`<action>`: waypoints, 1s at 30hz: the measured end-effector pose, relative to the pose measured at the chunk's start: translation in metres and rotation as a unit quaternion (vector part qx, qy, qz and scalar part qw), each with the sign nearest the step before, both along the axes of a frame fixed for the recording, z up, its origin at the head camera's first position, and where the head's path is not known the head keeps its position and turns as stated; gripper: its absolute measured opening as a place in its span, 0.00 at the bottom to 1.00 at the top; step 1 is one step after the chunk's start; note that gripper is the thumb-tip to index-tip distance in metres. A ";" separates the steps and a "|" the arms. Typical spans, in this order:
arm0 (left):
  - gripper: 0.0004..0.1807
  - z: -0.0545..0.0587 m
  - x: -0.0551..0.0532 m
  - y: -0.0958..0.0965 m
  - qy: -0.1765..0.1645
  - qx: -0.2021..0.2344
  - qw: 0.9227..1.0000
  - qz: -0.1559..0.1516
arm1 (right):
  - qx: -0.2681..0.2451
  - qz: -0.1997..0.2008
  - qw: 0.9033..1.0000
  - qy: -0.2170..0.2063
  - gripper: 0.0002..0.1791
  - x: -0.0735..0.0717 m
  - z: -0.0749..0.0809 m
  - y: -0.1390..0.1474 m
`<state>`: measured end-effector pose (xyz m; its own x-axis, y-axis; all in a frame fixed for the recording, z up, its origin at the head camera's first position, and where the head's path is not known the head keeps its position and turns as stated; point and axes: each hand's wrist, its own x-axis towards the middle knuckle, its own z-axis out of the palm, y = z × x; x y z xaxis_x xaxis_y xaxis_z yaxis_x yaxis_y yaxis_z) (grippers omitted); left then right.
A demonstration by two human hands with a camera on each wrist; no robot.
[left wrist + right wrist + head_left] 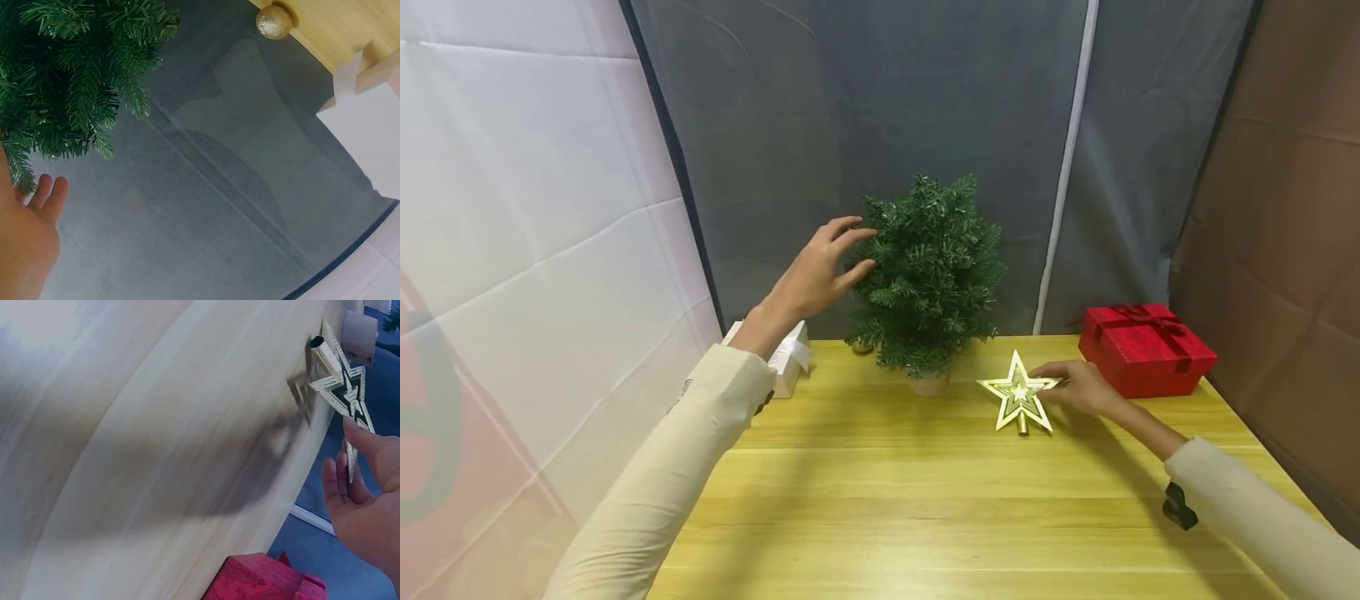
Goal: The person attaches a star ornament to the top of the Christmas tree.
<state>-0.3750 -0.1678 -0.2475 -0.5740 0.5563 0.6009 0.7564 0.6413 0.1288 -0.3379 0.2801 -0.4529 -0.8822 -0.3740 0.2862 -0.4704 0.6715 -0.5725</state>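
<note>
Right grip [1081, 388]: thumb and fingers pinch one point of gold five-pointed star [1019, 392] | Star: left of that grip, above wood-grain tabletop [880, 508] toward far edge, long axis roughly upright, tubular socket [1022, 425] down; bushy green artificial tree [932, 271] farther left | Left grip [812, 271]: fingers spread beside tree, nothing held, contact unconfirmed

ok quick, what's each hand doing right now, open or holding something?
Left hand: open, at the side of the tree.
Right hand: closed, pinching the gold star by one point.
</note>
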 end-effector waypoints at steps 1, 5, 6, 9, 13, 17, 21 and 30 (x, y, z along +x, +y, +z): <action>0.26 0.000 0.000 0.000 0.000 0.000 1.000 0.001 | 0.004 0.005 1.000 0.011 0.18 0.000 0.001 0.000; 0.26 0.000 0.001 0.000 0.002 0.002 1.000 0.000 | 0.009 0.010 1.000 0.029 0.15 0.000 0.004 0.003; 0.26 0.000 0.001 0.000 0.003 0.002 1.000 -0.001 | 0.007 0.011 0.999 0.030 0.15 0.000 0.005 0.004; 0.26 -0.001 0.001 0.001 0.006 0.001 1.000 -0.003 | 0.002 0.015 0.999 0.039 0.13 0.001 0.007 0.005; 0.26 -0.001 0.000 0.001 0.010 0.000 1.000 -0.006 | -0.010 0.025 0.999 0.040 0.13 0.003 0.015 0.008; 0.26 0.000 0.000 0.001 0.012 0.000 1.000 -0.009 | -0.011 0.017 0.999 0.026 0.13 0.006 0.029 0.012; 0.26 0.000 -0.001 0.002 0.010 -0.004 1.000 -0.007 | -0.014 -0.002 1.000 0.016 0.13 0.008 0.045 0.015; 0.27 -0.001 -0.001 0.000 0.005 -0.005 1.000 -0.002 | -0.015 -0.049 0.999 -0.007 0.13 0.007 0.087 0.021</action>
<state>-0.3760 -0.1679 -0.2490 -0.5652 0.5642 0.6019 0.7604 0.6392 0.1148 -0.3313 0.3014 -0.3659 -0.9180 -0.2775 0.2833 -0.3954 0.6956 -0.5998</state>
